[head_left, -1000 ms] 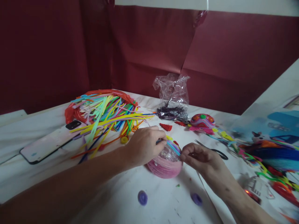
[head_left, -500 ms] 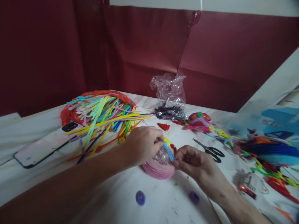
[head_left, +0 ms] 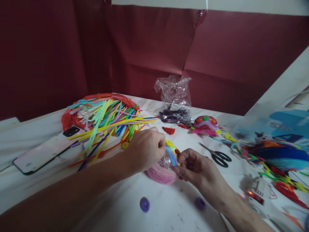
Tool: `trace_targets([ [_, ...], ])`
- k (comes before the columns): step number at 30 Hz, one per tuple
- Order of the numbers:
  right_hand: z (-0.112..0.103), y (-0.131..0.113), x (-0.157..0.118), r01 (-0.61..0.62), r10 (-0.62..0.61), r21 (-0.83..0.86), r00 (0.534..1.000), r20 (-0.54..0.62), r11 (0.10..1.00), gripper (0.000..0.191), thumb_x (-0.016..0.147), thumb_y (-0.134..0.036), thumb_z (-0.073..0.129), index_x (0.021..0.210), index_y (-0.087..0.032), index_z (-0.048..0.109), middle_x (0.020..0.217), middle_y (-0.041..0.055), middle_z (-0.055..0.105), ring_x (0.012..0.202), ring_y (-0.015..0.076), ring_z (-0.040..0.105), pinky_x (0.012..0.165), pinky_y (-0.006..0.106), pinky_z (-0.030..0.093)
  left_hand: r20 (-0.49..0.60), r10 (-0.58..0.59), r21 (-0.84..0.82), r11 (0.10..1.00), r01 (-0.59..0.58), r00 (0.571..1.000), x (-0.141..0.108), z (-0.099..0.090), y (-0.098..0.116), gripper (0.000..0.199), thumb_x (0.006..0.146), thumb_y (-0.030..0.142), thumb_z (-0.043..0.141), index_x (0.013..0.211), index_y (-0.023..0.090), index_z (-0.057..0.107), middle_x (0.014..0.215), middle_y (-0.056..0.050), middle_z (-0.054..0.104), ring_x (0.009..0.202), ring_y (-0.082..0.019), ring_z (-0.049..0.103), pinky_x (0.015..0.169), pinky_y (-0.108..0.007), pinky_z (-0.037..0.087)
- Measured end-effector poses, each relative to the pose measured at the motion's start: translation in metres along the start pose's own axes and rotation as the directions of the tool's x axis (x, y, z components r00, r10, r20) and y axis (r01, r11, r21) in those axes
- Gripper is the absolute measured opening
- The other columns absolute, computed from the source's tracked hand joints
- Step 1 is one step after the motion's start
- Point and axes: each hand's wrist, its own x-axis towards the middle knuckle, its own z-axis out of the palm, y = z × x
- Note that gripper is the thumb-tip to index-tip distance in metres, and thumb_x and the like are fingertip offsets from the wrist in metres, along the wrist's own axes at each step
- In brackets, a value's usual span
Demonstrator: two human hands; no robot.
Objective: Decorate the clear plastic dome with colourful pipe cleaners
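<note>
A rounded craft piece (head_left: 162, 175) lies on the table between my hands. Pink pipe cleaners band its near side, and yellow, light blue and purple ones curve along its far right. Clear crinkled plastic (head_left: 165, 161) shows in its middle. My left hand (head_left: 147, 146) is closed at the far left of the piece; its curled fingertips and whatever they hold are hidden. At the right edge, my right hand (head_left: 196, 166) pinches near the lower end of the blue and purple pipe cleaners (head_left: 172, 155). Something red sits beside those fingers.
Left are a pile of pipe cleaners (head_left: 113, 112) and a phone (head_left: 45, 151). A clear bag (head_left: 174, 100) stands behind. Black scissors (head_left: 218, 156), a finished-looking colourful piece (head_left: 206, 124) and a blue bundle (head_left: 277, 156) lie right. Two purple discs (head_left: 145, 204) sit in front.
My left hand has lifted slightly and curled tighter, baring more of the blue and purple strips. My right hand has shifted slightly left, still at the piece's edge.
</note>
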Motion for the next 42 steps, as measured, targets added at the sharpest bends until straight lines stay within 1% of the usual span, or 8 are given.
trace_targets([
  [12,-0.003,0.008,-0.001,0.054,-0.053,-0.078,0.998,0.016,0.995,0.027,0.082,-0.036,0.062,0.083,-0.015,0.044,0.064,-0.0016,0.047,0.054,0.0118,0.038,0.047,0.018,0.029,0.073,0.029,-0.082,0.996,-0.023,0.997,0.005,-0.008,-0.002,0.01,0.067,0.013,0.058,0.064,0.016,0.068,0.061,0.001,0.064,0.056,-0.01,0.054,0.054,-0.021,0.035],
  [15,-0.002,0.007,-0.002,0.096,-0.095,-0.071,0.995,0.021,0.993,0.029,0.085,-0.032,0.06,0.105,-0.015,0.047,0.064,-0.0036,0.045,0.055,0.0117,0.039,0.048,0.017,0.03,0.084,0.036,-0.092,0.995,-0.029,0.996,0.005,-0.009,-0.003,0.011,0.067,0.013,0.058,0.064,0.016,0.068,0.06,0.001,0.064,0.056,-0.01,0.054,0.054,-0.021,0.036],
  [19,-0.002,-0.002,-0.004,0.215,-0.201,-0.138,0.974,0.106,0.967,0.049,0.089,-0.023,0.052,0.136,-0.025,0.039,0.074,-0.0035,0.047,0.067,0.0123,0.046,0.06,0.017,0.036,0.078,0.033,-0.09,0.996,-0.026,0.996,0.003,-0.01,-0.003,0.011,0.066,0.011,0.057,0.062,0.015,0.067,0.059,0.001,0.063,0.055,-0.01,0.053,0.054,-0.021,0.035],
  [22,-0.003,-0.01,-0.003,0.261,-0.222,-0.2,0.955,0.195,0.944,0.042,0.089,-0.02,0.047,0.131,-0.023,0.048,0.093,-0.001,0.055,0.084,0.0152,0.05,0.075,0.021,0.04,0.074,0.038,-0.089,0.996,-0.031,0.997,0.002,-0.008,-0.003,0.012,0.065,0.01,0.056,0.062,0.015,0.067,0.06,0.001,0.062,0.055,-0.01,0.053,0.053,-0.021,0.034],
  [24,-0.004,-0.013,-0.002,0.242,-0.19,-0.232,0.956,0.226,0.942,0.044,0.089,-0.023,0.047,0.133,-0.019,0.047,0.098,0.0005,0.056,0.081,0.0163,0.051,0.071,0.022,0.042,0.072,0.044,-0.09,0.995,-0.037,0.996,0.002,-0.007,-0.002,0.012,0.065,0.011,0.056,0.062,0.015,0.066,0.062,0.001,0.062,0.056,-0.01,0.053,0.054,-0.021,0.034],
  [30,-0.009,-0.012,0.0,0.181,-0.117,-0.306,0.97,0.214,0.935,0.05,0.087,-0.03,0.048,0.135,-0.015,0.045,0.076,-0.0007,0.052,0.059,0.0152,0.041,0.052,0.021,0.035,0.063,0.033,-0.085,0.996,-0.028,0.997,0.002,-0.006,-0.001,0.008,0.066,0.014,0.058,0.061,0.015,0.065,0.063,0.001,0.062,0.059,-0.011,0.053,0.055,-0.021,0.035],
  [36,-0.011,-0.013,-0.001,0.215,-0.134,-0.388,0.965,0.224,0.896,0.05,0.088,-0.03,0.046,0.135,-0.013,0.043,0.07,-0.0013,0.05,0.059,0.0152,0.041,0.052,0.02,0.035,0.051,0.003,-0.08,0.997,0.001,0.999,0.002,-0.005,0.0,0.007,0.066,0.014,0.058,0.063,0.015,0.064,0.063,0.001,0.062,0.057,-0.01,0.053,0.054,-0.021,0.034],
  [42,-0.012,-0.016,-0.003,0.302,-0.185,-0.458,0.941,0.283,0.836,0.054,0.091,-0.027,0.042,0.142,-0.015,0.032,0.081,-0.0002,0.055,0.063,0.0149,0.046,0.06,0.02,0.042,0.059,0.014,-0.079,0.997,-0.009,0.998,0.003,-0.005,0.0,0.012,0.064,0.01,0.055,0.061,0.015,0.066,0.061,0.0,0.062,0.056,-0.011,0.053,0.054,-0.022,0.034],
])
